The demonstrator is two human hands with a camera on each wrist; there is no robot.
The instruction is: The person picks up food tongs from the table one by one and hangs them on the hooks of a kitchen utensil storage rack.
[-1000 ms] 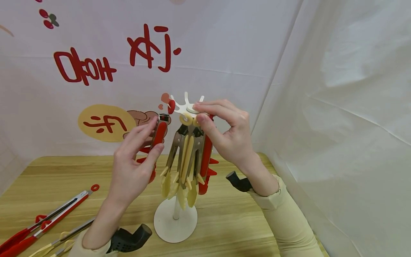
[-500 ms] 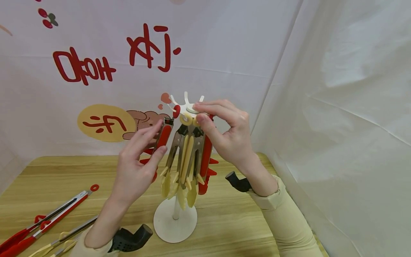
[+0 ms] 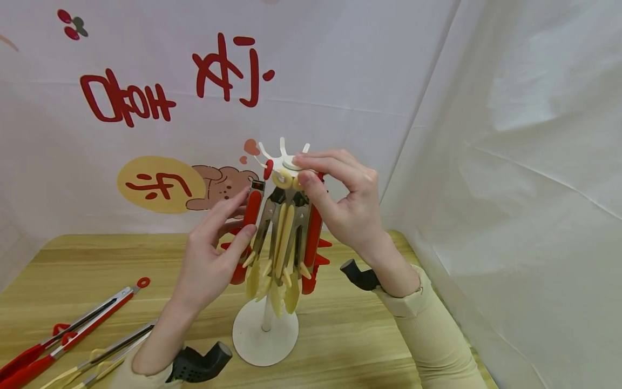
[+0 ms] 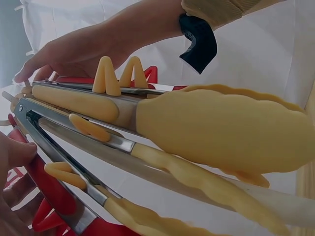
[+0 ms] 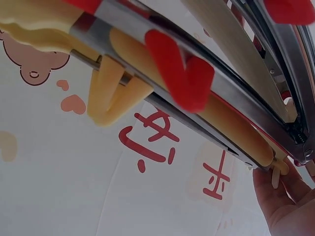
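My left hand grips red-handled tongs upright at the left side of a white rotating hook rack. Their red hanging ring is at one hook and appears to be on it. My right hand holds the top of the white rack, fingers on its centre and thumb at the front edge. Yellow tongs hang from the rack heads-down, beside other red tongs on the right. In the left wrist view, the left thumb presses the red handle next to the hanging yellow tongs.
The rack's round white base stands on a wooden table. Red tongs and yellow tongs lie at the table's left. Bare hooks point to the back. A printed white cloth hangs behind.
My left hand has brought the red tongs rightward, closer to the rack, and their ring has slid inward along the hook. The right hand has stayed on the rack's top.
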